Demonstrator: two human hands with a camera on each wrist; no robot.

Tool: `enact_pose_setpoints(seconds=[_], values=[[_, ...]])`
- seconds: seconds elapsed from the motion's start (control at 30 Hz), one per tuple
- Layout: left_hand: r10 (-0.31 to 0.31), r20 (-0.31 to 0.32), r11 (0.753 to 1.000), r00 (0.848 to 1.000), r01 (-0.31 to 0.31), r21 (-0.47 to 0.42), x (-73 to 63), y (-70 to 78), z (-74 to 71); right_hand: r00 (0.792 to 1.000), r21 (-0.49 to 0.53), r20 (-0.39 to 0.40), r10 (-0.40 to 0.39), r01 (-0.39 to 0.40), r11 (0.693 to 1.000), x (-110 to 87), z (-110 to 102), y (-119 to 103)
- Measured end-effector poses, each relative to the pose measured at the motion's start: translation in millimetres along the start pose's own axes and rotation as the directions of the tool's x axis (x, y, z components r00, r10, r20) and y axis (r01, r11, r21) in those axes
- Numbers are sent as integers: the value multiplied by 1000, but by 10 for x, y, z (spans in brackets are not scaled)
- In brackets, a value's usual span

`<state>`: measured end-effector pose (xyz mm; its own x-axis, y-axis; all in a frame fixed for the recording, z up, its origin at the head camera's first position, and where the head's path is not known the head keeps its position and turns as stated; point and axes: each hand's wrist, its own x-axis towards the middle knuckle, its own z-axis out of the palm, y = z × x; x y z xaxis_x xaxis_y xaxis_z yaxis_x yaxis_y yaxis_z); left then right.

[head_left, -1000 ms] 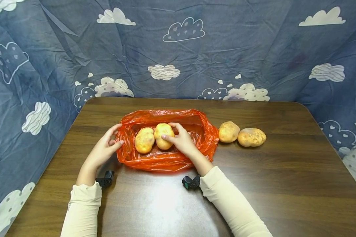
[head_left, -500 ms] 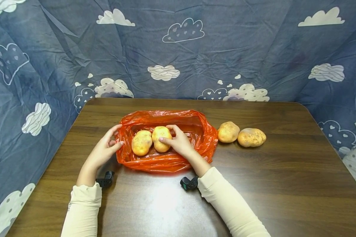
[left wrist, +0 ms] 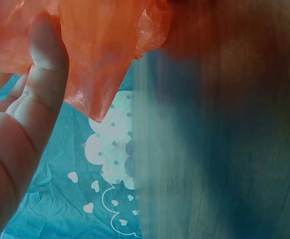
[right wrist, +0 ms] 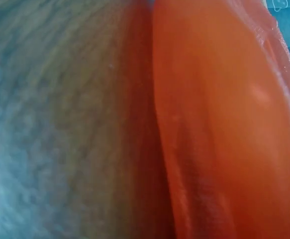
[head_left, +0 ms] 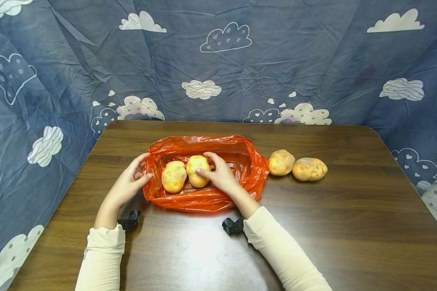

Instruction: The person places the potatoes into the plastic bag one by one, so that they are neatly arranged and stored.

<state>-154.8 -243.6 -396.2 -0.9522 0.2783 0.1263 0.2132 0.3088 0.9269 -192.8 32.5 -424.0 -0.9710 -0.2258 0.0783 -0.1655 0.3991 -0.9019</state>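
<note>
An open red plastic bag (head_left: pixel 207 204) lies on the table with two potatoes inside it. My right hand (head_left: pixel 221 173) reaches in over the near rim and grips the right-hand potato (head_left: pixel 196 174), thumb on its near side and fingers at its far right. Beside it on the left sits the other potato (head_left: pixel 173 177). At the bag's left end, my left hand (head_left: pixel 126 184) touches the plastic with spread thumb and fingers. The left wrist view shows that thumb (left wrist: pixel 48 45) against the red film. Only the bag's side fills the right wrist view; the right hand is out of it.
Right of the bag, two more potatoes lie side by side on the brown wooden table (head_left: pixel 349 226): a rounder potato (head_left: pixel 281 162) close to the bag and a longer potato (head_left: pixel 309 169). A blue cloud-patterned cloth (head_left: pixel 262 68) hangs behind the table.
The right hand has moved slightly left and nearer with its potato, and the left-hand potato has shifted the same way. Over the last half second almost nothing moves; the left hand stays put.
</note>
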Motion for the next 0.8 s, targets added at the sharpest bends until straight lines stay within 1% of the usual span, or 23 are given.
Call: enact_pose_setpoints(seconds=[0.1,0.23,0.33,0.5,0.63,0.7,0.8], values=[[4,0,1000,1000,-4,5,0,-4,0,999,19,-8,-43,43,999,-7,-33,-7],[2,3,1000,1000,-2,7,-6,11,2,993,34,-38,-111,112,993,-27,-89,-39],[3,7,1000,1000,-3,8,-12,40,6,989,60,-62,-136,140,988,-42,-136,-85],[4,8,1000,1000,-4,17,-37,194,25,983,125,-90,-162,173,977,-64,-227,-140],[2,10,999,1000,-2,34,-58,320,44,972,155,-138,-188,209,966,-105,-308,-194],[0,10,999,1000,-1,38,-63,344,48,965,170,-161,-206,232,958,-126,-356,-220],[1,10,999,1000,-1,36,-61,335,44,952,185,-190,-239,274,944,-156,-438,-253]])
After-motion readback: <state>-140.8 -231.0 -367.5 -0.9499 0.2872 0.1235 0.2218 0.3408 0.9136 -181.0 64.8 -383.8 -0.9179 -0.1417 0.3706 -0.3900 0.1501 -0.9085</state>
